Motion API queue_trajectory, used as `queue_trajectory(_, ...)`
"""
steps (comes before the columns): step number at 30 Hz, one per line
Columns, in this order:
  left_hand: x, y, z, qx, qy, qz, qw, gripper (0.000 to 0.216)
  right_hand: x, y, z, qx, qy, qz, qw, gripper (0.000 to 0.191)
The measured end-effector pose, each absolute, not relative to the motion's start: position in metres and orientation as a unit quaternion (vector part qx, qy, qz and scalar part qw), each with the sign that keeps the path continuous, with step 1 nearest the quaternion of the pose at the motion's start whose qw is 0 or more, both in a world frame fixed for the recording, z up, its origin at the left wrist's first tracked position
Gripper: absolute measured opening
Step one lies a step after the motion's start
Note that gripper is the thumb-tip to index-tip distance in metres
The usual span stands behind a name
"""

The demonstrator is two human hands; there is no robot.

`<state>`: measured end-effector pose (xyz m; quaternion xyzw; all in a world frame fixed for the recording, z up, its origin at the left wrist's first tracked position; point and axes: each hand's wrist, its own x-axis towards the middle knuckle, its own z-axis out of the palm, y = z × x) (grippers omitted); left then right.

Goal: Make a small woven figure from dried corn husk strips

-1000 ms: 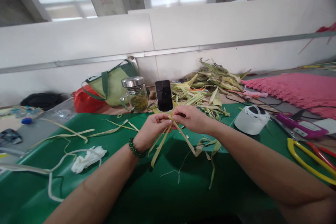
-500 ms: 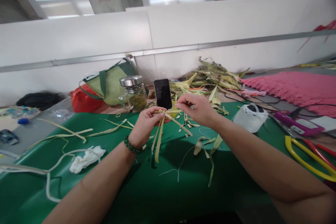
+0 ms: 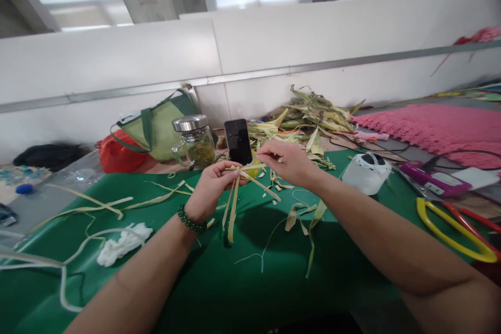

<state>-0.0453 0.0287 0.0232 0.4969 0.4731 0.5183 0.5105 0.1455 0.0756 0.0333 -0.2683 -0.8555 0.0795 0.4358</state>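
Observation:
Pale corn husk strips (image 3: pixel 232 214) are pinched between the thumb and fingers of my left hand (image 3: pixel 213 188). Two strips hang down from it, one slants down to the right, and a narrow one reaches right, towards my right hand (image 3: pixel 287 163). That hand is closed, thumb against fingers, close above the end of the narrow strip. Whether a strand runs into its fingertips is too small to tell. A dark-screened phone (image 3: pixel 238 141) stands upright just behind both hands. Something yellow (image 3: pixel 255 167) shows partly between them.
A pile of corn husks (image 3: pixel 313 109) lies at the back, beside a glass jar mug (image 3: pixel 194 141) and a green bag (image 3: pixel 156 130). Yellow-handled (image 3: pixel 450 235) and red-handled tools lie at right, near a white container (image 3: pixel 367 173). Loose strips and thread litter the green cover (image 3: pixel 235 297).
The whole view has shifted slightly, so things sit a little further left. My left hand keeps its pinch on the strips. My right hand stays closed in nearly the same place.

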Motion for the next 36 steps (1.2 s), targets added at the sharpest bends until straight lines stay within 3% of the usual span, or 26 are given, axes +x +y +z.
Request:
queue_trajectory(17,-0.046,0.026,0.026,0.482,0.447,0.530,0.535,0.026,0.148,0.071,0.036,-0.204,-0.898,0.082,0.382,0.021)
queue_trajectory(21,-0.045,0.025,0.027,0.481,0.441,0.531,0.541,0.026,0.148,0.066,0.037,-0.181,-0.895,0.065,0.401,0.018)
queue_trajectory(24,-0.043,0.025,0.026,0.477,0.441,0.533,0.542,0.026,0.144,0.059,0.037,-0.158,-0.900,0.007,0.405,0.014)
queue_trajectory(31,-0.038,0.021,0.021,0.481,0.429,0.540,0.542,0.023,0.129,0.051,0.025,-0.149,-0.917,-0.212,0.303,0.017)
queue_trajectory(36,-0.037,0.021,0.023,0.485,0.435,0.531,0.542,0.025,0.134,0.053,0.030,-0.207,-0.894,-0.090,0.388,0.010)
